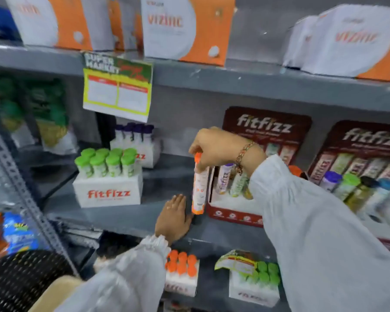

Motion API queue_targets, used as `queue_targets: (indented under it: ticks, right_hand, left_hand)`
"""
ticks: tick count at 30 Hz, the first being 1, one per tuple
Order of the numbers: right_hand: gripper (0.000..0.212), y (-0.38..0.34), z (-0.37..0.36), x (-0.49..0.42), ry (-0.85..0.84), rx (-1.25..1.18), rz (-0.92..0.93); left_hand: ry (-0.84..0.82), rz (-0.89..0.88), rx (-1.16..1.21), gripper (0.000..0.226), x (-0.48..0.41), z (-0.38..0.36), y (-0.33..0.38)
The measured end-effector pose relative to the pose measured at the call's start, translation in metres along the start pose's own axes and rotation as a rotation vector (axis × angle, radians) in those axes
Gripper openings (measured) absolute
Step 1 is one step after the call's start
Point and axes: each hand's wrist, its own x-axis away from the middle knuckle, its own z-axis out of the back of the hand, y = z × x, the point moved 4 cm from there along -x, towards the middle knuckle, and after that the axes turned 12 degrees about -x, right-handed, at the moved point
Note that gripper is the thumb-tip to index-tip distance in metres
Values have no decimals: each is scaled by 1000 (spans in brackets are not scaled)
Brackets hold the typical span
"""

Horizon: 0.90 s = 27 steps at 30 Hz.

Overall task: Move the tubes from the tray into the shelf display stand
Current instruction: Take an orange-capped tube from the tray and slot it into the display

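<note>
My right hand [214, 147] grips an orange-capped white and orange tube [199, 190] by its top, holding it upright just left of the dark red fitfizz display stand [231, 213] on the middle shelf. That stand holds a purple-capped tube [223, 180] and a green-patterned tube [237, 184] leaning in it. My left hand [173, 218] rests flat, fingers apart, on the shelf's front edge below the tube. A white fitfizz tray [108, 193] with several green-capped tubes [107, 162] stands to the left.
A second dark red display stand [356, 154] with mixed tubes stands at the right. Behind the white tray is another tray with purple-capped tubes [134, 134]. The lower shelf carries trays of orange-capped [181, 264] and green-capped tubes [265, 274]. Vizinc boxes [185, 25] line the top shelf.
</note>
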Motion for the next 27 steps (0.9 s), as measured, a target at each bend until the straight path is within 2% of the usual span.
queue_targets:
  ticks: [7,12,14,16,24,27]
  right_hand:
    - [31,18,-5,2,-60,-52,-43]
    - [29,20,-12,-2,-130,-235,-67]
    - [20,19,-11,-2,-142,-255,-65]
    - [9,20,-10,-1,-125,-248,-61]
    - [27,26,-5,8,-66,-266,-79]
    - [23,35,0,21,-16,-285,-99]
  left_hand:
    - [-110,7,-40,59,0,-11,0]
    - [-95,-1,-29,57,2,-9,1]
    - [-99,3,-35,57,1,-10,1]
    - [-94,7,-28,58,1,-11,0]
    - [-102,-16,-19,55,3,-7,3]
    - [32,-2,54,46,11,2,7]
